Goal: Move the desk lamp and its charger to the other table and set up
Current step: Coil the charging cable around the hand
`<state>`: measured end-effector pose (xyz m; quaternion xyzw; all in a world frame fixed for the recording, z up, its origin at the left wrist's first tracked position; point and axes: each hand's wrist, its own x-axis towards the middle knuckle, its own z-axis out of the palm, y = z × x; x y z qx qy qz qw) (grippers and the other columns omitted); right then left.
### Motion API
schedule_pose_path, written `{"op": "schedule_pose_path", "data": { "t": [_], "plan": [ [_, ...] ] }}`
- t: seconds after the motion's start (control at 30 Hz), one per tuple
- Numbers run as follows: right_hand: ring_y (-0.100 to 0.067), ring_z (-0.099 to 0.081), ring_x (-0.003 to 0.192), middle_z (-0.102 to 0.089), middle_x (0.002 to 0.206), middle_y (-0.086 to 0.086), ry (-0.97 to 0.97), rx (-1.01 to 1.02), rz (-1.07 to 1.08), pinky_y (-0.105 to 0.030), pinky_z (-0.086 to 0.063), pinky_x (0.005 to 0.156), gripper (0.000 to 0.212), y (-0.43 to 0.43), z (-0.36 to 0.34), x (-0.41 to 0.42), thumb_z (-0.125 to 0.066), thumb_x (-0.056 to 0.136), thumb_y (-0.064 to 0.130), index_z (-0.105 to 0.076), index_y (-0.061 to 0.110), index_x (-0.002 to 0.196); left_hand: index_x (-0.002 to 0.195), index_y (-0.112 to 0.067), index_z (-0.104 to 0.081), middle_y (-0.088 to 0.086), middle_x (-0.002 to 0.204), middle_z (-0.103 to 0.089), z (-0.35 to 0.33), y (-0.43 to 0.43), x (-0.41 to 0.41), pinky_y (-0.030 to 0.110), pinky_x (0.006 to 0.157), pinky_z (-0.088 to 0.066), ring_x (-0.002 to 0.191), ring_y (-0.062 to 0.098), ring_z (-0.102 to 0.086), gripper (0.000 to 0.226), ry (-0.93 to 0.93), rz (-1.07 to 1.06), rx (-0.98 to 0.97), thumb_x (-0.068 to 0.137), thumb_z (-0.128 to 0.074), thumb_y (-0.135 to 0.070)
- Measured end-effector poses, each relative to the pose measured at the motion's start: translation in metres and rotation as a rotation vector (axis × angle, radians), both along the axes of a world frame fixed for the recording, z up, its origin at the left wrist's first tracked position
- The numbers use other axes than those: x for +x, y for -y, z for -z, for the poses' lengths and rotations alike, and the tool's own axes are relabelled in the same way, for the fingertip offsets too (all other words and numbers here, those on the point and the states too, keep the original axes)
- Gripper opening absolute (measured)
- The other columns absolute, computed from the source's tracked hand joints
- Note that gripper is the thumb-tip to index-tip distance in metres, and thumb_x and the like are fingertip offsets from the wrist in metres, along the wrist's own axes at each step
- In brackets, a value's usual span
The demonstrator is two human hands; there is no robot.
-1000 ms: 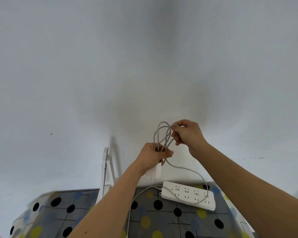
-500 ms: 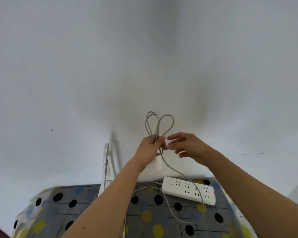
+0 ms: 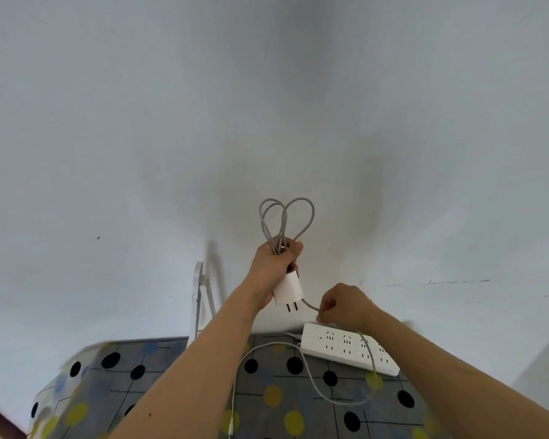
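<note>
The left hand is gripping the unplugged charger and cable loops, the right hand is clutching the loose tail; moving and setup are seemingly waiting.

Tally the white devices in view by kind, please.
charger, with its grey cable: 1
power strip: 1
desk lamp, only partly in view: 1
Total: 3

A plain white wall rises behind a dotted grey tablecloth.
</note>
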<state>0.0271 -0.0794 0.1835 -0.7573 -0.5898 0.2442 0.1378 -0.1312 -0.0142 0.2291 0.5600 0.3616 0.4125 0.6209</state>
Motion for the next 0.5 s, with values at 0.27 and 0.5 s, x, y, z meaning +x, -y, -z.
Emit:
{"op": "schedule_pose_path", "data": {
  "t": [0.27, 0.5],
  "plan": [
    [-0.018, -0.056, 0.076, -0.054, 0.066, 0.007, 0.258, 0.032, 0.075, -0.025, -0.041, 0.066, 0.031, 0.002, 0.0, 0.021, -0.065, 0.081, 0.052, -0.055, 0.025, 0.067, 0.089, -0.012, -0.067, -0.005, 0.051, -0.05, 0.008, -0.005, -0.003, 0.022, 0.05, -0.045, 0.049, 0.013, -0.05, 0.024, -0.138, -0.096, 0.024, 0.085, -0.069, -0.036],
    [-0.017, -0.058, 0.069, -0.06, 0.065, 0.004, 0.044, 0.212, 0.177, -0.026, -0.044, 0.063, 0.03, -0.005, -0.028, 0.027, -0.066, 0.084, 0.045, -0.062, 0.021, 0.067, 0.089, -0.019, -0.064, 0.0, 0.064, -0.057, 0.012, -0.007, -0.002, 0.022, 0.051, -0.049, 0.047, 0.007, -0.055, 0.024, -0.255, -0.031, -0.008, 0.085, -0.066, -0.042]
  ]
}}
